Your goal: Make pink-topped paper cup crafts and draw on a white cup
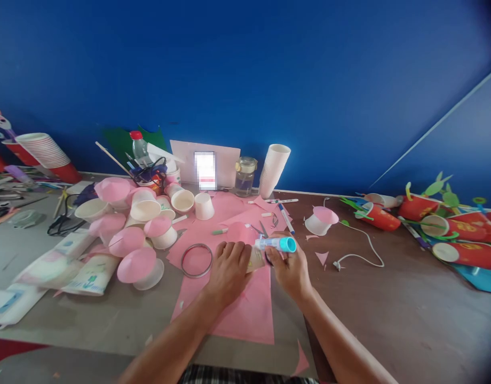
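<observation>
Glue stick (276, 244), gripped in the right hand (290, 269) above the pink sheet (245, 304), meets what seems a paper cup pressed by the left hand (228, 269); pink-topped cups (127, 240) lie finished on the bench (389, 314), plain cups (272, 169) remaining.

No lettering can be read here: the gold marks on the red cups (465, 226) and the print on the packets (89, 274) are too blurred
</observation>
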A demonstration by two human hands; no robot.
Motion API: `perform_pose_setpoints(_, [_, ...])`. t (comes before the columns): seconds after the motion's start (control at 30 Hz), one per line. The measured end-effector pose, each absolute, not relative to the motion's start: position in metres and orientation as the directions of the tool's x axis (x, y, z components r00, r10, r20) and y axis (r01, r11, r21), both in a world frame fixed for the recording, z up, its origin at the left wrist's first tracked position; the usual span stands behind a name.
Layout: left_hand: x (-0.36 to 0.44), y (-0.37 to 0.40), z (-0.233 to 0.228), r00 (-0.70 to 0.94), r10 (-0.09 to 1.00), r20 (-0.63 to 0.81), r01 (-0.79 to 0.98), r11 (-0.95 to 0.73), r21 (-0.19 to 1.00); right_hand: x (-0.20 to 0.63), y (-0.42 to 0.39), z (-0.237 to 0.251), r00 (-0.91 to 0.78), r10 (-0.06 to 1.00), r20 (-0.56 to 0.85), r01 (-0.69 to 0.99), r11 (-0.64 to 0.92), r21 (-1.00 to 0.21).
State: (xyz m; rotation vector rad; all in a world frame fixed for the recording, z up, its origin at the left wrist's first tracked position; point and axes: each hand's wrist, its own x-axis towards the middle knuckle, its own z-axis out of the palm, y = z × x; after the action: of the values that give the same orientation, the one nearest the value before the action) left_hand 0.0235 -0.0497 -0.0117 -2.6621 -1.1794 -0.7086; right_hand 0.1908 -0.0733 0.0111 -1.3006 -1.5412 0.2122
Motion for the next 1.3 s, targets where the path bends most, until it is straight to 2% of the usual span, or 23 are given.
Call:
perform_pose_setpoints(0.13, [0.023, -0.051, -0.010, 0.548, 0.627, 0.553, 0.694, -0.710, 0.117, 0.204, -0.063, 0.002, 0.324, 0.882, 0.343, 0.474, 0.163, -0.865])
perform_pose_setpoints(0.17, [0.023, -0.051, -0.010, 0.525, 0.619, 0.584, 0.684, -0.715, 0.143, 0.208, -0.060, -0.001, 0.375, 0.883, 0.282, 0.405, 0.118, -0.906])
perform_pose_setpoints(0.23, [0.023, -0.050, -0.011, 0.475, 0.610, 0.634, 0.666, -0.721, 0.194, 0.215, -0.054, -0.006, 0.436, 0.885, 0.162, 0.155, 0.104, -0.982])
perform_pose_setpoints(0.33, [0.022, -0.046, -0.014, 0.444, 0.618, 0.648, 0.644, -0.723, 0.249, 0.221, -0.049, -0.008, 0.430, 0.900, 0.075, -0.280, 0.211, -0.937])
perform_pose_setpoints(0.43, [0.020, -0.044, -0.015, 0.452, 0.621, 0.640, 0.636, -0.728, 0.257, 0.221, -0.050, -0.004, 0.337, 0.939, 0.073, -0.459, 0.231, -0.858])
perform_pose_setpoints(0.57, [0.018, -0.045, -0.013, 0.506, 0.598, 0.622, 0.647, -0.740, 0.186, 0.218, -0.057, 0.003, 0.213, 0.974, 0.077, -0.475, 0.172, -0.863])
perform_pose_setpoints(0.77, [0.022, -0.047, -0.011, 0.509, 0.586, 0.631, 0.695, -0.712, 0.099, 0.211, -0.066, 0.009, 0.195, 0.975, 0.111, -0.403, 0.182, -0.897])
perform_pose_setpoints(0.9, [0.022, -0.046, -0.012, 0.507, 0.570, 0.646, 0.678, -0.727, 0.110, 0.208, -0.066, 0.008, 0.136, 0.984, 0.118, -0.383, 0.162, -0.909])
perform_pose_setpoints(1.13, [0.017, -0.044, -0.017, 0.495, 0.552, 0.671, 0.631, -0.759, 0.159, 0.213, -0.058, 0.006, 0.170, 0.983, 0.075, -0.403, 0.139, -0.905])
perform_pose_setpoints(1.3, [0.016, -0.044, -0.019, 0.453, 0.579, 0.678, 0.609, -0.756, 0.239, 0.216, -0.057, 0.004, 0.197, 0.980, 0.041, -0.414, 0.121, -0.902])
